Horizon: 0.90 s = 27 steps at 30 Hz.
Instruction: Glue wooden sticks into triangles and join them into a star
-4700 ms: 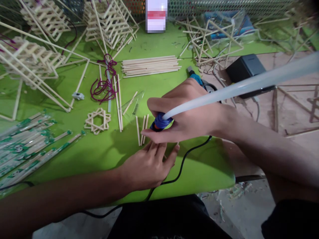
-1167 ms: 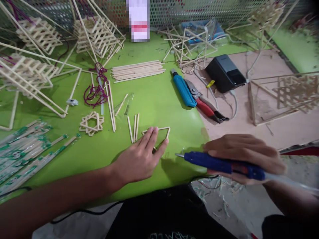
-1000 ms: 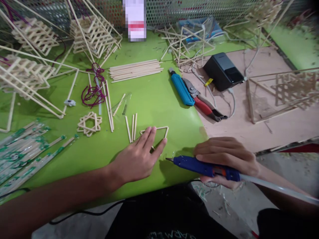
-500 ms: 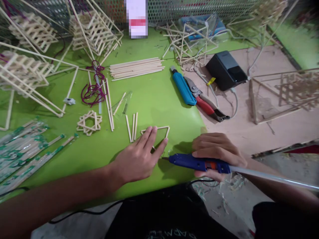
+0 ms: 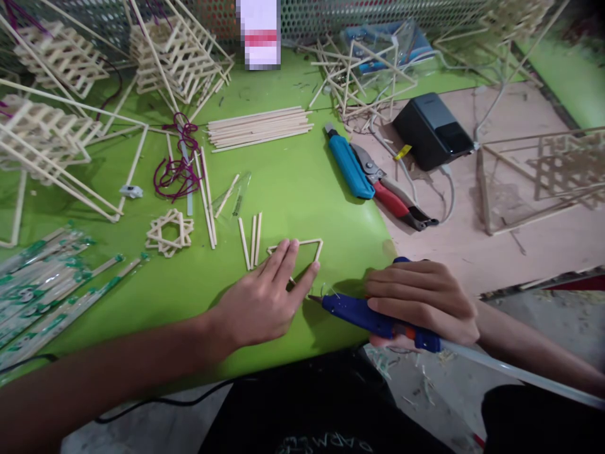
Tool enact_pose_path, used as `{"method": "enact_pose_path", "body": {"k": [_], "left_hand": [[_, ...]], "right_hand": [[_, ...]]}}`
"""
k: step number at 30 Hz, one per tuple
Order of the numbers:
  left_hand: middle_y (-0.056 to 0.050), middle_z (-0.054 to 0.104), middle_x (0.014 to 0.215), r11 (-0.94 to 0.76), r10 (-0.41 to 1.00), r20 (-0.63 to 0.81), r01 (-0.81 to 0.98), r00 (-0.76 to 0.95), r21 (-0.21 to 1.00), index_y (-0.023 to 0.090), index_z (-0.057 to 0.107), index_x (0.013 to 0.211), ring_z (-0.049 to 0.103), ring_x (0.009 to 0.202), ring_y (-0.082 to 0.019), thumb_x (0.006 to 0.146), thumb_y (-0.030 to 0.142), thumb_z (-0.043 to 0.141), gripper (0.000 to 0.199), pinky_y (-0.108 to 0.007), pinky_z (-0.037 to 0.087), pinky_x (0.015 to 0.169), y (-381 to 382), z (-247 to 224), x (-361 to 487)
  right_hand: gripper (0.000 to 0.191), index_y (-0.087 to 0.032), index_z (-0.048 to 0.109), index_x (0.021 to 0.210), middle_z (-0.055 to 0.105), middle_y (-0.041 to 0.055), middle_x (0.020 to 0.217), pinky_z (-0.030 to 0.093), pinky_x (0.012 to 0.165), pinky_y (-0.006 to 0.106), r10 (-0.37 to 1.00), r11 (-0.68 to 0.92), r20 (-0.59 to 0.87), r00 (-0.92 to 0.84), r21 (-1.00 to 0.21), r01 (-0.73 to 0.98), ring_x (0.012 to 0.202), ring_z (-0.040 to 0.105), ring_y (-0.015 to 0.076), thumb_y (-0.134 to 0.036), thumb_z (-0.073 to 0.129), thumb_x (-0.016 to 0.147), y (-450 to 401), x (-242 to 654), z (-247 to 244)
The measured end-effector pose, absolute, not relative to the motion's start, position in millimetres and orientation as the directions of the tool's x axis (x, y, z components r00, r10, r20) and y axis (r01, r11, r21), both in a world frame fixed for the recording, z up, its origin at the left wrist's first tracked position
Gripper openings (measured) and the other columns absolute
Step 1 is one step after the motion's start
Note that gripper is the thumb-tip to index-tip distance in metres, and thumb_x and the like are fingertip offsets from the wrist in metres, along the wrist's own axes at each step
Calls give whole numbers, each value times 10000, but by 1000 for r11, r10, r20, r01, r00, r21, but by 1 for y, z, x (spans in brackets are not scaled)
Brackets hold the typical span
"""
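Observation:
My left hand (image 5: 267, 299) lies with fingers stretched over a small frame of wooden sticks (image 5: 309, 242), pressing it on the green table (image 5: 189, 296); the hand hides part of the frame. Wrapped round a blue hot glue gun (image 5: 354, 313) is my right hand (image 5: 423, 299). The gun's nozzle points left, close to my left thumb and the frame's near side. A long clear glue stick (image 5: 520, 377) sticks out of its back end. Just beyond my left hand lie several short cut sticks (image 5: 255, 239).
A star-shaped stick piece (image 5: 170, 233), purple string (image 5: 174, 173) and wrapped chopsticks (image 5: 47, 290) lie left. Behind are a stick bundle (image 5: 259, 128) and stacked stick lanterns (image 5: 172, 60). A blue cutter (image 5: 348, 165), red-handled pruning shears (image 5: 392, 195) and a black box (image 5: 432, 132) lie right.
The glue gun has tilted, its back end dropping lower while the nozzle stays near the frame. My right hand has shifted slightly right with it. My left hand has held still.

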<state>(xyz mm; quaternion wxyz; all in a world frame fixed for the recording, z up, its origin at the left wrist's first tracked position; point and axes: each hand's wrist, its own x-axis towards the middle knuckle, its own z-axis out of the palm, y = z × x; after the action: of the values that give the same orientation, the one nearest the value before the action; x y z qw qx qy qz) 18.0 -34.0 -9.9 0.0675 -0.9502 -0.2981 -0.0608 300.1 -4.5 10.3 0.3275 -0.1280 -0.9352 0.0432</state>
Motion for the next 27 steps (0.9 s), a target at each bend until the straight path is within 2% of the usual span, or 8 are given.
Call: {"method": "enact_pose_path", "body": {"k": [3,6,11,18,27], "left_hand": [[-333,511,1383,-815,556,159,573,815,-88,76,521,1434,492,1322,-431,907,219,558,548,-470,556,982,-34,-10,18],[-331,513,1380,-813,556,174,575,813,-88,71,529,1426,499,1315,-430,918,222,547,530,-469,559,976,-34,-10,18],[-338,519,1369,-814,554,182,574,813,-87,69,535,1419,507,1308,-427,929,217,530,512,-468,566,964,-34,-11,18],[-348,516,1367,-815,554,178,573,813,-81,68,539,1418,499,1313,-434,887,213,584,552,-469,550,989,-34,-10,18],[-321,546,1358,-811,554,189,577,810,-97,77,549,1410,515,1305,-416,913,229,559,520,-463,568,966,-34,-10,19]], "right_hand": [[265,-130,656,955,735,81,780,639,667,310,264,964,559,-786,-167,205,816,746,204,-391,668,913,-4,298,11],[311,-109,672,933,733,88,782,632,631,304,180,984,617,-766,-101,149,809,742,208,-414,703,883,-3,299,6],[273,-158,669,915,733,56,791,632,654,278,129,990,604,-786,-30,140,860,738,184,-431,677,909,-2,301,0],[298,-83,658,930,719,96,786,627,680,316,159,987,571,-805,-68,146,858,733,213,-380,667,920,-5,297,11],[312,-101,662,944,711,73,805,618,677,293,138,989,608,-782,-38,145,870,723,189,-412,659,927,-5,298,4]]}}
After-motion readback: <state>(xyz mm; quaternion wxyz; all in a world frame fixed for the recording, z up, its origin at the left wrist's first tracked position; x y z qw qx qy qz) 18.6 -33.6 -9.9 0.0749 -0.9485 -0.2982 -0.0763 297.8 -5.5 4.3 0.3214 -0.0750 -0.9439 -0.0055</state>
